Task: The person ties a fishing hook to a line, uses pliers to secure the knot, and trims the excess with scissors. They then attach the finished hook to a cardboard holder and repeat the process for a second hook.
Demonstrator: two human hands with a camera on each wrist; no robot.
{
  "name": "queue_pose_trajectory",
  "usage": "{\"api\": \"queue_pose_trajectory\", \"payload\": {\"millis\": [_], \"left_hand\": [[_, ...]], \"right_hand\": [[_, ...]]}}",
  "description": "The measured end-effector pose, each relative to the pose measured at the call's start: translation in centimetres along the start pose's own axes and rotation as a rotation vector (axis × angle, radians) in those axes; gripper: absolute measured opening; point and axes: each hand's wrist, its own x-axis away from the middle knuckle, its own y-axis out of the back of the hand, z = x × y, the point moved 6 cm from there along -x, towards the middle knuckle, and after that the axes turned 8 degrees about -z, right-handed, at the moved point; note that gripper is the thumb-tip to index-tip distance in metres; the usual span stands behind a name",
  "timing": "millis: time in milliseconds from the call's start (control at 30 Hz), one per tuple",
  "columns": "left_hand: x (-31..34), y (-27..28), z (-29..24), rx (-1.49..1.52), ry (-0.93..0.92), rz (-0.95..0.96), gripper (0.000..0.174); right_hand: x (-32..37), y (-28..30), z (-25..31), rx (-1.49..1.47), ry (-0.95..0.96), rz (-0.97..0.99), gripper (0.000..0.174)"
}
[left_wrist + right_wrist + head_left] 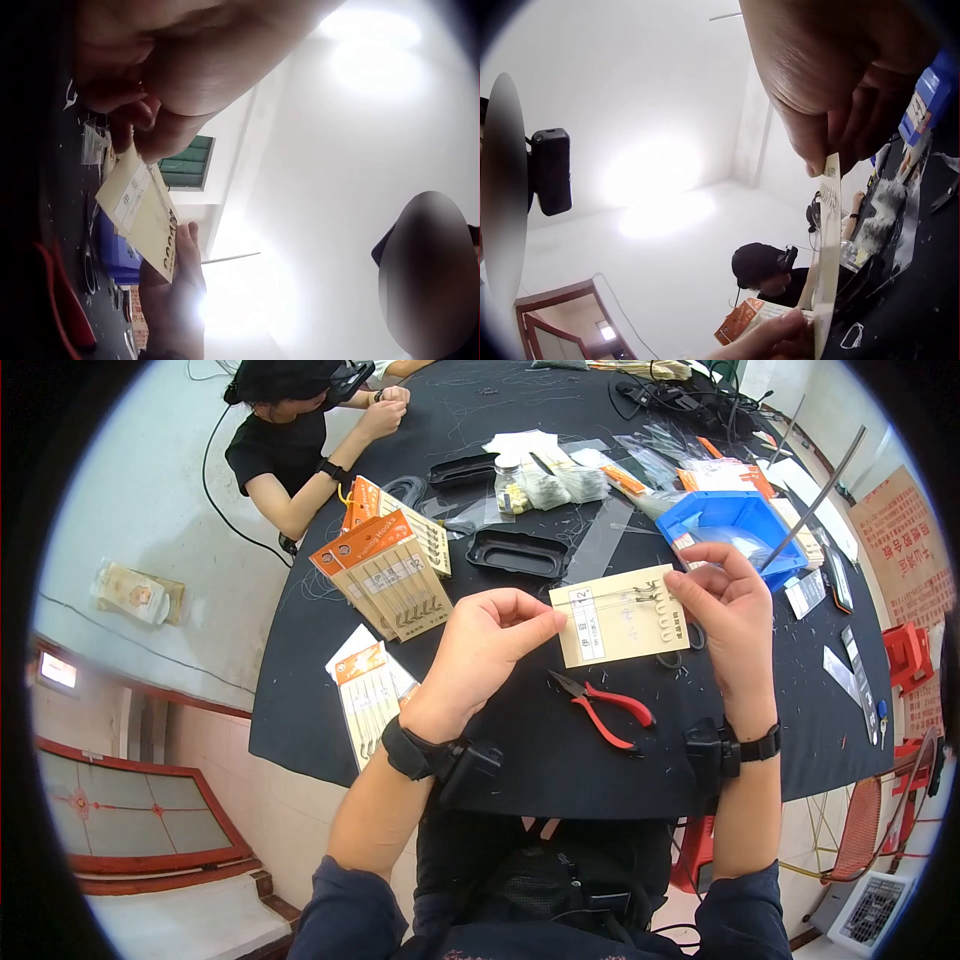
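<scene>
Cream cardboard hook card (620, 616) hangs over the black table's (520, 760) near edge, left hand (482, 650) and right hand (730, 610) pinching its ends; holding it level seems wise.

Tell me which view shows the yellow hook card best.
The head view: the yellow hook card faces the camera, pinched between left hand and right hand. Left wrist shows it slanted; right wrist, edge-on.
</scene>
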Motion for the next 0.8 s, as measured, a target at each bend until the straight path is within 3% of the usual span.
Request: {"api": "queue_pose_trajectory", "payload": {"millis": [333,800], "left_hand": [[-0.1,0.1,-0.5,0.177,-0.123,0.022,0.008],[-0.1,0.2,-1.2,0.152,-0.199,0.016,0.008]], "right_hand": [[-0.1,0.3,0.2,-0.030,-0.002,-0.031,0.027],[-0.3,0.7,0.4,-0.070,0.005,-0.036,0.028]]}}
